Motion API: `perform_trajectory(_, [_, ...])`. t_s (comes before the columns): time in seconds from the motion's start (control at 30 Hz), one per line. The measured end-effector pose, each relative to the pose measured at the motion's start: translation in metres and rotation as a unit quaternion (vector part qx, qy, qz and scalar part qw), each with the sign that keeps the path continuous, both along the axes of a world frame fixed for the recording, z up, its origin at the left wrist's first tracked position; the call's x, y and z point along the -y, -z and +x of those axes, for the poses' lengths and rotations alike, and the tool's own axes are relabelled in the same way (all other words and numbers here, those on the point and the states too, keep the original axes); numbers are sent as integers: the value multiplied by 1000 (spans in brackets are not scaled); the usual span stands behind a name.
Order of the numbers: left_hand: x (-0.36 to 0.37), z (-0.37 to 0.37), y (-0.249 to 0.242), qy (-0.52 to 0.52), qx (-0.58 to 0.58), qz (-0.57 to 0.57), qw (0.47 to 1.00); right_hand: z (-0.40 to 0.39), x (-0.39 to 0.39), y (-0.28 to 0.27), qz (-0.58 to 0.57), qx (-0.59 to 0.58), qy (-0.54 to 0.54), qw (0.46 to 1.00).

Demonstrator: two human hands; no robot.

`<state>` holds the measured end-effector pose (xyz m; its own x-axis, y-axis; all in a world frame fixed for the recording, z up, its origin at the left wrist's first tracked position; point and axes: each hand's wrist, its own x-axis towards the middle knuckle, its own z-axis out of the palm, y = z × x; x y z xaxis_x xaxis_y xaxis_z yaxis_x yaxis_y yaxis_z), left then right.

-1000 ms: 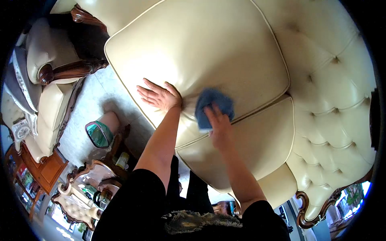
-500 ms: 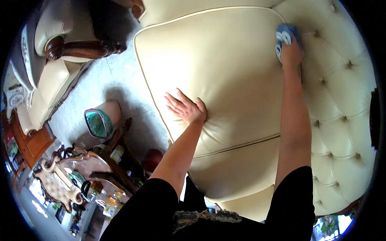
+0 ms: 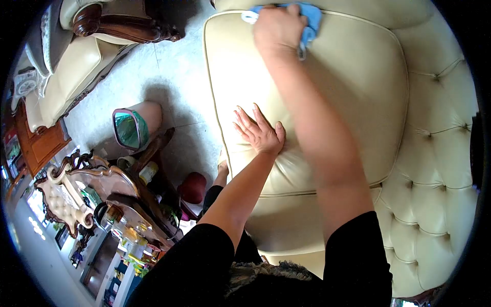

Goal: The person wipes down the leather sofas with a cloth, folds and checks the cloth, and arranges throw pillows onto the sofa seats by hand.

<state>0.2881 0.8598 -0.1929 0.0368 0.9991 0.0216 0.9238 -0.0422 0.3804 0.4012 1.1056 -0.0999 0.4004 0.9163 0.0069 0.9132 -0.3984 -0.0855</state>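
A cream leather sofa cushion (image 3: 353, 92) with a piped edge fills the middle of the view. Near its far edge my right hand (image 3: 280, 29) grips a blue cloth (image 3: 311, 19) with white patches, pressed against the leather. The cloth is partly hidden under my fingers, and the hand is slightly blurred. My left hand (image 3: 261, 134) lies flat on the cushion's left part, fingers spread, and the leather wrinkles beneath it. The tufted sofa back (image 3: 434, 158) rises on the right.
On the floor to the left stands a bin (image 3: 134, 128) with a green liner. Below it is a carved wooden table (image 3: 110, 179) with bottles and other items on it. A dark red stool (image 3: 193, 188) is beside the table. Another cream sofa (image 3: 76, 97) stands at upper left.
My right hand has moved with the cloth from the cushion's right side by the sofa back to its far left edge. My left hand stays flat on the cushion; the view has shifted somewhat.
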Motion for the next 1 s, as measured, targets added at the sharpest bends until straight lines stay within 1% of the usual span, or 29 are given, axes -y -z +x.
perform_trajectory(0.03, [0,-1,5,2,8,17,1000,-12,-2,-5,-38,17,-35,999])
perform_trajectory(0.07, [0,0,10,5,17,33,999,-26,2,-1,22,1,-38,999])
perform_trajectory(0.1, [-2,4,8,-14,-12,53,998,-39,0,21,145,57,-19,988])
perform_trajectory(0.13, [-6,9,1,-10,-13,52,999,-44,4,19,64,-15,-70,995])
perform_trajectory(0.17, [-10,11,-7,-37,-51,-65,996,-52,11,17,95,30,-113,989])
perform_trajectory(0.2, [-10,12,-5,-45,-44,-115,991,-64,16,16,94,-42,-141,985])
perform_trajectory(0.23, [-4,7,-1,-44,-26,-161,986,-78,30,8,89,-183,-146,968])
perform_trajectory(0.27, [3,-2,14,-25,2,-185,982,-109,30,15,-28,-528,93,843])
perform_trajectory(0.3, [9,-14,29,-3,12,-199,980,-125,52,14,-119,-462,-35,878])
perform_trajectory(0.33, [-1,-2,1,15,-21,40,999,-141,75,10,-183,-373,-181,891])
perform_trajectory(0.37, [-3,1,-2,13,-34,36,999,-157,97,7,-207,-298,-315,877])
perform_trajectory(0.4, [-3,-1,1,27,-22,66,997,-179,117,31,-212,-417,-280,838])
perform_trajectory(0.43, [-6,-1,-10,35,-61,10,997,-175,135,38,-266,-598,-239,717])
perform_trajectory(0.47, [-6,-2,-23,44,-100,-51,993,-177,155,53,-232,-689,-172,665])
perform_trajectory(0.5, [-5,-1,-29,47,-112,-38,992,-164,164,47,-239,-717,-102,647])
perform_trajectory(0.53, [-3,-2,-21,47,-77,21,996,-141,170,31,-246,-737,-34,629])
perform_trajectory(0.57, [-1,3,6,28,93,28,995,-113,180,1,-148,-706,-8,693])
perform_trajectory(0.6, [3,8,27,6,258,37,965,-85,194,-23,-47,-664,14,746])
perform_trajectory(0.63, [3,7,23,-2,260,37,965,-58,206,-22,-99,-647,62,753])
perform_trajectory(0.7, [-3,6,2,0,129,42,991,-8,223,-67,135,-589,159,780])
perform_trajectory(0.73, [-2,3,-3,2,63,41,997,16,224,-64,301,-532,134,780])
perform_trajectory(0.77, [-2,2,2,8,66,44,997,48,219,-66,346,-333,84,873])
perform_trajectory(0.8, [-1,3,0,5,50,31,998,72,218,-74,265,-151,180,935])
perform_trajectory(0.87, [-1,2,-2,3,64,9,998,113,217,-45,249,-57,194,947])
perform_trajectory(0.93, [-2,2,-6,4,76,-1,997,105,206,26,255,61,169,950])
perform_trajectory(0.97, [-2,1,-9,2,72,10,997,84,195,42,286,83,75,952])
perform_trajectory(1.0, [-3,1,-12,2,76,6,997,41,177,49,292,-14,50,955])
